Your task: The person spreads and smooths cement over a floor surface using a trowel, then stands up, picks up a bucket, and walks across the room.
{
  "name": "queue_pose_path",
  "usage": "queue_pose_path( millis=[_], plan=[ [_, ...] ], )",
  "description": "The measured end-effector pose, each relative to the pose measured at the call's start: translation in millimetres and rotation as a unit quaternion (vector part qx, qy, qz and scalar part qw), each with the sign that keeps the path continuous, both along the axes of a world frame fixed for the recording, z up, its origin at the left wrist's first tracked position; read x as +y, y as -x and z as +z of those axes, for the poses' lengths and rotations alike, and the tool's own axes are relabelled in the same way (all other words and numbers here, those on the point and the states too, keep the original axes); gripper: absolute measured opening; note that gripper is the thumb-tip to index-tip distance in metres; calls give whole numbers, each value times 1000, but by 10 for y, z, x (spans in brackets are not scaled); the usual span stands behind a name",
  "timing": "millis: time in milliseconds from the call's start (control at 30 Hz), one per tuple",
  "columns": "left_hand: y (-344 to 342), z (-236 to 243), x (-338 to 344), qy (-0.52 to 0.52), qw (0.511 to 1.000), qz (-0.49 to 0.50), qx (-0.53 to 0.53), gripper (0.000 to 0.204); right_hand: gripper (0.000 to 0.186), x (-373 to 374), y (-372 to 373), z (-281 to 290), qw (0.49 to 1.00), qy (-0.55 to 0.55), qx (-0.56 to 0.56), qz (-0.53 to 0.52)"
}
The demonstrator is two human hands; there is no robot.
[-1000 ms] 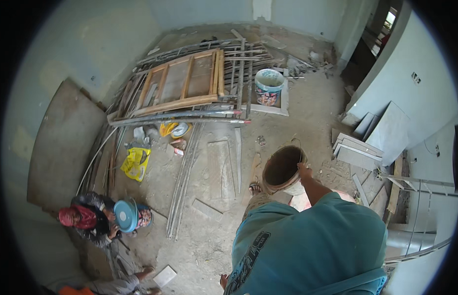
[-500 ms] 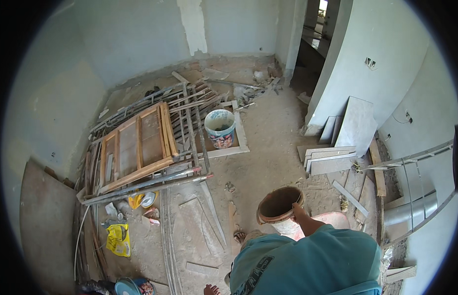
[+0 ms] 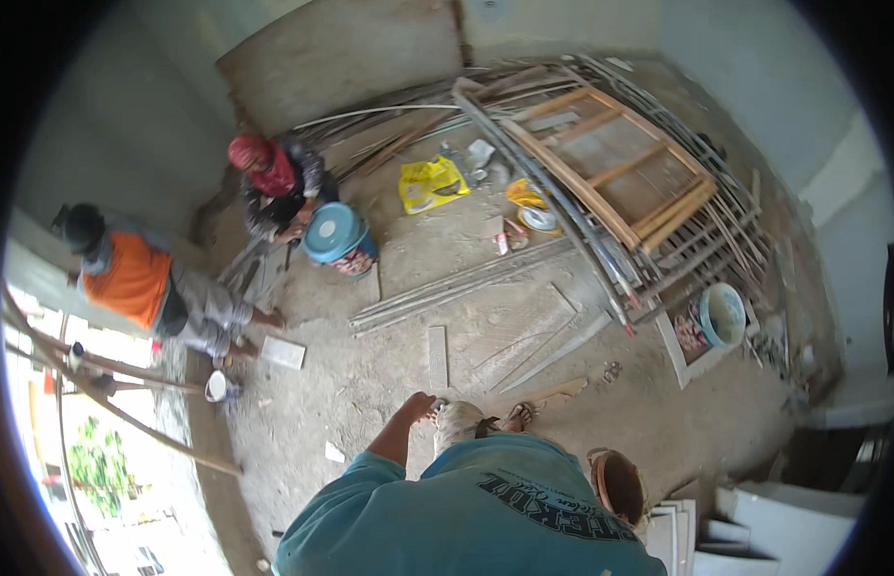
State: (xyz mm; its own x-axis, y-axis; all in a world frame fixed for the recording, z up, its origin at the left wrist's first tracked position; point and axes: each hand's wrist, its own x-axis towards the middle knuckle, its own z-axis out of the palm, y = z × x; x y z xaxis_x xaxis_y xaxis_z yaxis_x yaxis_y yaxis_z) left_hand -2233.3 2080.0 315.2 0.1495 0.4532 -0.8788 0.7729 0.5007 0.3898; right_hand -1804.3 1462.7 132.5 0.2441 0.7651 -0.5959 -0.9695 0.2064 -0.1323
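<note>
My left hand [image 3: 420, 407] hangs beside the leg of my light trousers [image 3: 459, 423]. Its fingers look loosely bent and apart, with nothing seen in them. My right hand is hidden behind my teal shirt [image 3: 466, 504]. At my right side the brown-rimmed bucket [image 3: 620, 485] shows only partly past the shirt; its inside is dark, and what supports it cannot be seen. A sandalled foot [image 3: 520, 415] stands in front of me on the dusty floor.
A crouching person [image 3: 274, 182] handles a blue-lidded bucket [image 3: 334, 233]; another in an orange vest [image 3: 130, 278] bends near the bright opening. Metal frames and a wooden frame [image 3: 610, 158] are heaped ahead-right, near a paint bucket [image 3: 722, 317]. Pipes [image 3: 457, 288] and a plank [image 3: 437, 357] lie ahead.
My view has turned left, bringing two people and the bright opening in. My left hand has come further into view. My right hand, earlier gripping the bucket's rim, is now hidden.
</note>
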Motion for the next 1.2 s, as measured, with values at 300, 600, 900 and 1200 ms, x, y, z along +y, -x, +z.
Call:
queue_pose_path(
  millis=[300, 600, 900, 1200],
  plan=[
    [184, 35, -386, -5, 997, 80, -2, 42, 52, 1045, -585, -278, 952, 289, -95, 42],
    [386, -72, -933, 29, 983, 177, 31, 46, 51, 1735, -820, 507, 829, 512, -224, -5],
    [356, -29, -934, 6, 967, 255, -26, 42, 37, 2440, -909, 1041, 997, -12, -33, 66],
    [664, -225, -1059, -37, 935, 310, -170, 43, 37, 2568, -1647, 574, 937, 284, 144, 143]
  ],
)
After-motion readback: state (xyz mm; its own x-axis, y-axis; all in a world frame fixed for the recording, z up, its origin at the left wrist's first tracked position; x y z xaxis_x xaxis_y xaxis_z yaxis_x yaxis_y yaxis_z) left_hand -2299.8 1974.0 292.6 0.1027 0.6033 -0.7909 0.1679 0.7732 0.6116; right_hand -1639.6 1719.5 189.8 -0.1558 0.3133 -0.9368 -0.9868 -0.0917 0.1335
